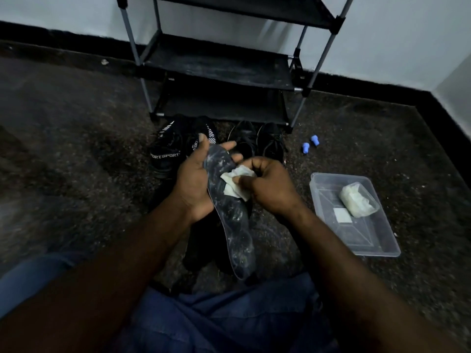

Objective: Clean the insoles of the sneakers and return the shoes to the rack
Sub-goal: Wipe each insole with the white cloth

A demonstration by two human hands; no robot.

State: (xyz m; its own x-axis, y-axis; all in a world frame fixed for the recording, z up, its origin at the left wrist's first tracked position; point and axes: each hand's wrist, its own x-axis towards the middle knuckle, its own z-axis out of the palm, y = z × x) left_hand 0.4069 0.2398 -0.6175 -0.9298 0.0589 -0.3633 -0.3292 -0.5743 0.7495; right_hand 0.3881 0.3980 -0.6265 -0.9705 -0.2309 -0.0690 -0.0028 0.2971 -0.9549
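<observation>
Cleaning is under way and, in my judgement, well short of complete. One insole (234, 225) is out of its shoe and held over the person's lap, toe end up and heel end down towards the knees. Its dark face carries pale smears and specks along most of its length, so this piece is not yet clean.

The left hand (193, 179) grips the upper half of the insole, its fingers (230, 145) curled round the toe edge. The right hand (267, 187) pinches a crumpled white wipe (235, 186) between thumb and curled fingers and presses it on the insole's middle, at the right edge.

Two pairs of dark sneakers stand on the floor (76, 149) just in front of the rack (219, 70). The pair lettered SPORT (165, 151) is on the left and a plain black pair (257, 141) on the right. No shoe sits on the shelves in view, so the return to the rack has not begun. Whether the other insoles are done cannot be told.

A clear plastic tray (377, 240) lies on the floor to the person's right, apart from the shoes. It holds a soft translucent packet (358, 200) of white material, probably wipes, at its far end. A flat white square (342, 215) lies just beside the packet. Two small blue objects (309, 143) lie on the floor between tray and rack; their purpose cannot be told.
</observation>
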